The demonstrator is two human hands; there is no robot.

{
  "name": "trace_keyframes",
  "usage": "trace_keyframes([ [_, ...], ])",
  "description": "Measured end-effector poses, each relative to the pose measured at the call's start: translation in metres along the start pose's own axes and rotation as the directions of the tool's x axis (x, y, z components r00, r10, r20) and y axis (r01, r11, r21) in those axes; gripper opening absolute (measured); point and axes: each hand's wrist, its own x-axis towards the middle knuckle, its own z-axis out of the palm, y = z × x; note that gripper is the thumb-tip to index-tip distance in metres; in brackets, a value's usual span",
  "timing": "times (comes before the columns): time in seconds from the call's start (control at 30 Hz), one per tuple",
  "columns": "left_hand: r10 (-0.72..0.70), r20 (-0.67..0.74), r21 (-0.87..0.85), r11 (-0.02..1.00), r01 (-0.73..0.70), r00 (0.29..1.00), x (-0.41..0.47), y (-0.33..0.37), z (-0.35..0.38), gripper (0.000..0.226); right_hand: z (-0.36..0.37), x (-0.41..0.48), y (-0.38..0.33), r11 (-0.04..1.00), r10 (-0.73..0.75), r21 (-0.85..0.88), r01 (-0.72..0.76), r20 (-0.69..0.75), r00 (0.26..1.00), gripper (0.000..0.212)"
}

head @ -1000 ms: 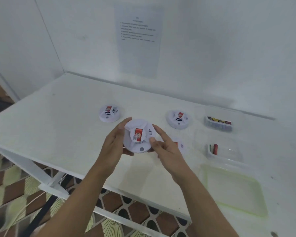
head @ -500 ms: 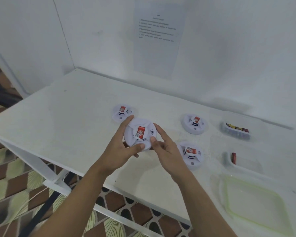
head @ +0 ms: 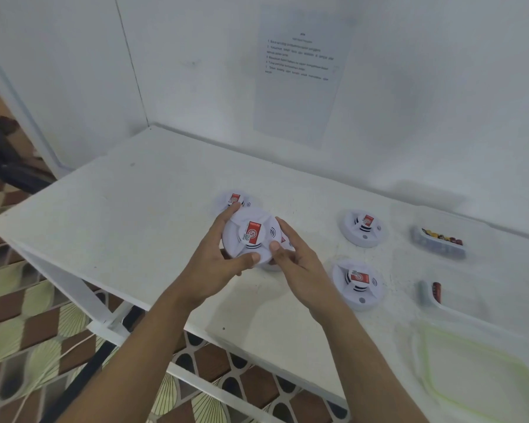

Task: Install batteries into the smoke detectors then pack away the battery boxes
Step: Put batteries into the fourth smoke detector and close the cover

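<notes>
Print on the white paper sheet (head: 300,71) on the wall: too small to be read. One white round smoke detector (head: 285,241) is almost wholly hidden behind the held white detector (head: 251,236) and the right hand (head: 300,264). The clear green-rimmed plastic lid (head: 425,355) is cut off by the bottom edge. The batteries (head: 440,237) in the far clear box (head: 437,250) are blurred.

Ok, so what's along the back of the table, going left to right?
Half-hidden smoke detector → uncovered smoke detector → box of batteries.
</notes>
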Motion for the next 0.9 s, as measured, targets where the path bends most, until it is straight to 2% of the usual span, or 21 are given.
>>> trace_keyframes([
  [0.33, 0.068, 0.012, 0.051, 0.996, -0.069, 0.998, -0.004, 0.018, -0.012, 0.071, 0.014, 0.007, -0.008, 1.000, -0.017, -0.018, 0.017, 0.029, 0.999, 0.043],
  [0.6, -0.006, -0.040, 0.074, 0.997, 0.009, 0.999, -0.006, 0.014, -0.030, 0.078, 0.030, 0.016, -0.004, 0.999, 0.009, -0.035, -0.008, 0.044, 0.999, 0.053],
  [0.8, -0.055, -0.008, 0.087, 0.995, 0.056, 0.998, -0.010, 0.015, -0.038, 0.093, 0.034, 0.015, -0.007, 0.999, 0.015, -0.040, -0.013, 0.033, 0.999, 0.058],
  [0.9, -0.068, -0.023, 0.076, 0.995, 0.069, 0.997, -0.009, 0.010, -0.043, 0.084, 0.032, 0.017, -0.006, 0.998, 0.020, -0.052, -0.019, 0.017, 1.000, 0.053],
])
